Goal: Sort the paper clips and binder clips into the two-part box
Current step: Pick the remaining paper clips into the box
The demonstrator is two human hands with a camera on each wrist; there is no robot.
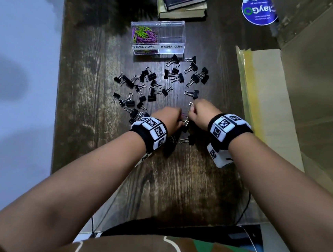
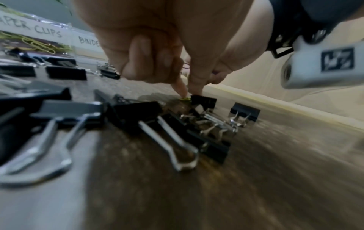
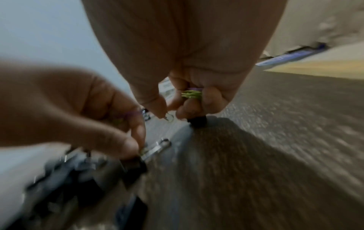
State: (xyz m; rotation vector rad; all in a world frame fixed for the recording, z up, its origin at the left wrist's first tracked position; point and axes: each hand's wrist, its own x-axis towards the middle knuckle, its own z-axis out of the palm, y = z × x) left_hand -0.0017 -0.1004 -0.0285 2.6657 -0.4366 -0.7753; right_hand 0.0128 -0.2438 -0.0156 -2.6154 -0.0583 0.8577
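Observation:
A clear two-part box stands far on the table. Its "PAPER CLIPS" side holds green and purple paper clips; the "BINDER CLIPS" side looks empty. Many black binder clips lie scattered in front of it. My left hand reaches down among them, with its thumb and forefinger pinching a green paper clip on the wood beside a binder clip. My right hand, right next to it, grips a bunch of green and purple paper clips in curled fingers. Its fingertips touch a silver wire loop.
Stacked books lie behind the box. A large cardboard box with a taped flap borders the table's right side, with a blue round sticker near it. The table's left edge drops to a pale floor. Bare wood lies near me.

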